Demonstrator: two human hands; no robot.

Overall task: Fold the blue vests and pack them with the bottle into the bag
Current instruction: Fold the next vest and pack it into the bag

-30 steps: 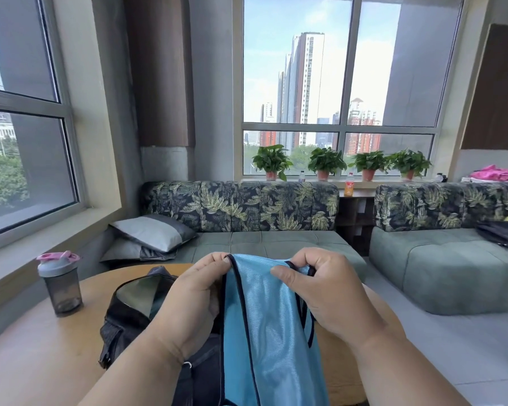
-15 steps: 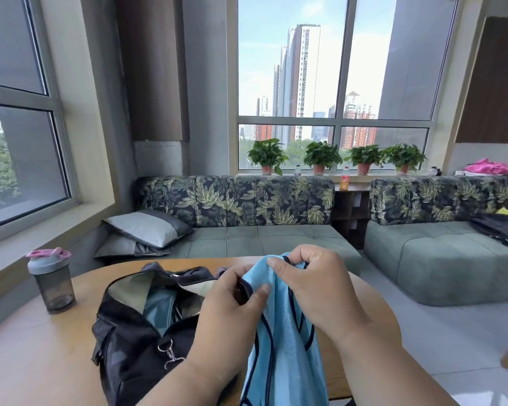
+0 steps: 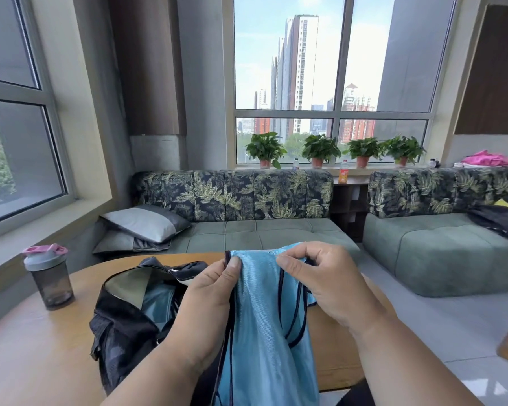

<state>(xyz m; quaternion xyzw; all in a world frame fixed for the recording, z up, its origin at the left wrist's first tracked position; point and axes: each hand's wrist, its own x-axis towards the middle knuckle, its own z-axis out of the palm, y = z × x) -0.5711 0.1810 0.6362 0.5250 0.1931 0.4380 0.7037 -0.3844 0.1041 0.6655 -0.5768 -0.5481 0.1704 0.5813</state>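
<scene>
- Behind the round wooden surface (image 3: 27,347) runs a grey-green sofa with a dark leaf-print backrest (image 3: 235,194), under a tall window with four potted green plants on its sill (image 3: 335,149).
- Two grey cushions (image 3: 144,224) are stacked at the sofa's left end; a pink cloth heap (image 3: 486,159) lies on the ledge at far right.
- On the surface, well left of the hands, stands a smoky dark plastic shaker bottle with a grey lid and pink flip cap (image 3: 48,276), upright and apart from everything else.
- A black fabric bag (image 3: 123,326) sits on the surface just left of the hands, its zip mouth gaping; a piece of blue cloth shows inside the opening, though what it is cannot be told.
- A light blue mesh vest with dark navy trim (image 3: 261,332) is held up in front of the body, its top edge raised and the rest hanging down past the surface's near edge.
- The left hand (image 3: 211,300) has its grip clamped on the vest's upper left edge, thumb pressed over the cloth beside the navy trim.
- The right hand (image 3: 326,282) pinches the vest's upper right part, fingers curled round a fold of cloth, with navy straps hanging just below it.
- Both hands are near each other, the vest stretched between them, touching the bag's right side.
</scene>
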